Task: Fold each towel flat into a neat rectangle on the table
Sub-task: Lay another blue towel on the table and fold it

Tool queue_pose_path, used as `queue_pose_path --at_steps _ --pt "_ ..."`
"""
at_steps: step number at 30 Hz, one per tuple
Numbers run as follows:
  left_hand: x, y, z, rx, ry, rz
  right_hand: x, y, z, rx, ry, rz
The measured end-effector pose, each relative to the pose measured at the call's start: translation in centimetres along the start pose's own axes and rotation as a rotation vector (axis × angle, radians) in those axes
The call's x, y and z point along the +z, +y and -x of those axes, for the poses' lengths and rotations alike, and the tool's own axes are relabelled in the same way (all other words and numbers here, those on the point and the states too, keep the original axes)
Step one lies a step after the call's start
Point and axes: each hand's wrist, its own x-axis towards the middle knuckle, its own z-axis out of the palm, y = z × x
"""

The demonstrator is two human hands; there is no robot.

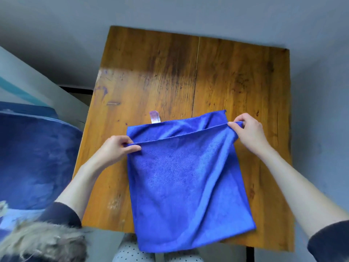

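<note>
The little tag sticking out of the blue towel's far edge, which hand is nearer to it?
Left. The left hand pinches the towel's upper layer just below-left of the tag; the right hand pinches the opposite corner, far across the towel.

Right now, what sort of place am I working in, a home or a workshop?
Probably a home, likely a bedroom or living room. The blue towel lies on a worn wooden table against a plain grey wall, with a blue blanket on soft furniture beside it.
</note>
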Motion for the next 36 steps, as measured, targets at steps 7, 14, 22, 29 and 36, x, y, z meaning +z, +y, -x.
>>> queue_pose_path --at_steps 7,14,22,29,36 --pt "-2.3 1.5 1.4 -0.023 -0.255 0.523 -2.4 -1.2 -0.3 0.110 -0.013 -0.400" --pt "-2.3 0.9 -2.9 0.042 0.104 -0.024 -1.1 -1.4 -3.8 0.135 -0.097 -0.262" --pt "-0.3 0.2 -6.4 0.230 0.167 -0.271 1.5 -0.4 -7.3 -0.116 -0.100 0.227" --pt "-0.1 0.8 -6.6 0.182 0.088 -0.231 2.0 -0.2 -8.6 -0.140 -0.310 0.356" --pt "-1.1 1.1 -6.4 0.103 0.032 -0.049 2.5 -0.6 -8.3 -0.067 -0.361 0.283"
